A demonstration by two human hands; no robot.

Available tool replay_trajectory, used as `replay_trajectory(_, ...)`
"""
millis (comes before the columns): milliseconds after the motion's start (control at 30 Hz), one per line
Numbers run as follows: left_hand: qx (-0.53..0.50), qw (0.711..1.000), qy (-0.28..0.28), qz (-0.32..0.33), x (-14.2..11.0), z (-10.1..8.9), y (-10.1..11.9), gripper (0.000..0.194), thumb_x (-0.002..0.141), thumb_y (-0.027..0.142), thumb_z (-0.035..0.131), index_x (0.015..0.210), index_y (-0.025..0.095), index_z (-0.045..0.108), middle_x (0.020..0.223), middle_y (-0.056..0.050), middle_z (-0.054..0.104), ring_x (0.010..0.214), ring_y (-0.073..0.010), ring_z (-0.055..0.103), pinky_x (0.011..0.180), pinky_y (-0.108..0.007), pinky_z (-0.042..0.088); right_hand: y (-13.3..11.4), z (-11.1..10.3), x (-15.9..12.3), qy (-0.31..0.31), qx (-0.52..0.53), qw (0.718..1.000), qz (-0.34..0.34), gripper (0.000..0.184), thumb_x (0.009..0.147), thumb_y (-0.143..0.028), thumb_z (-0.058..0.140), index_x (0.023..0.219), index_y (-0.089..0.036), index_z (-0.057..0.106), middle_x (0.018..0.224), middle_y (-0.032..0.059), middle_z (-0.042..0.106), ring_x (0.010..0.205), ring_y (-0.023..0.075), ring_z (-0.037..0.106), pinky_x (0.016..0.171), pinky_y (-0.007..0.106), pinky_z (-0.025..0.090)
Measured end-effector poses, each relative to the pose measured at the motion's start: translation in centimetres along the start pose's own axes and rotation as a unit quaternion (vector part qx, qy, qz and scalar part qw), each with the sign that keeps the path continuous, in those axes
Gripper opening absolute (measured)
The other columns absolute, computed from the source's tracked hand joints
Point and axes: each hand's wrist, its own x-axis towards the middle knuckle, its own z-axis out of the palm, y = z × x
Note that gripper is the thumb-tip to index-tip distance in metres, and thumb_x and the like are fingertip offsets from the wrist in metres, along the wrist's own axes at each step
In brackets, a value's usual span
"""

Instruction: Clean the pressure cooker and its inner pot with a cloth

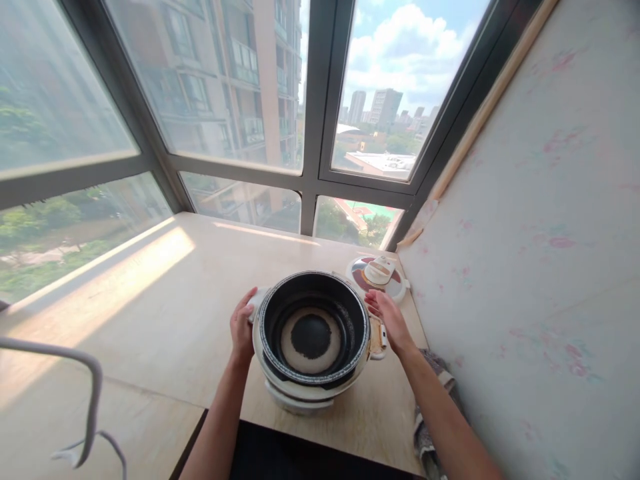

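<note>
A white electric cooker (300, 403) stands on the pale ledge in front of me, with a dark inner pot (315, 292) set in it. The pot's bottom shows a dark centre inside a pale, worn ring. My left hand (242, 327) is closed around the white handle (257, 304) on the cooker's left side. Beside the yellowed right handle (377, 337), my right hand (391, 317) has its fingers stretched out and holds nothing. Whether it touches the cooker's side, I cannot tell. Just behind that hand lies a round lid (360, 272) with a white knob.
Windows with dark frames (320, 133) rise behind the pale ledge (165, 320). A floral-papered wall (525, 267) bounds the right side, with a patterned cloth (425, 433) beside my right forearm. A bent grey tube (95, 393) stands at lower left.
</note>
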Motion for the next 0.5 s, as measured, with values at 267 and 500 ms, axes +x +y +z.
replay_trajectory(267,-0.039,0.998,0.052,-0.013,-1.6,0.2,1.5,0.044,0.061,0.033,0.074,0.101,0.014,0.069,0.059,0.006,0.058,0.041,-0.0045,0.036,0.041,-0.019,0.023,-1.5,3.9,-7.8,0.150,0.173,0.973,0.005,0.037,0.080,-0.055,0.070,0.098,-0.023,0.073,0.103,0.0040,0.074,0.097,0.0242,0.067,0.087,0.036,0.053)
replay_trajectory(500,-0.057,0.994,0.096,-0.004,-0.4,-1.8,2.5,0.047,0.059,0.030,0.072,0.103,0.014,0.065,0.056,0.008,0.053,0.044,-0.0060,0.041,0.046,-0.019,0.025,-2.4,7.3,-8.3,0.149,0.168,0.974,-0.008,0.030,0.078,-0.048,0.068,0.094,-0.022,0.070,0.097,0.0028,0.071,0.091,0.0214,0.064,0.084,0.034,0.051)
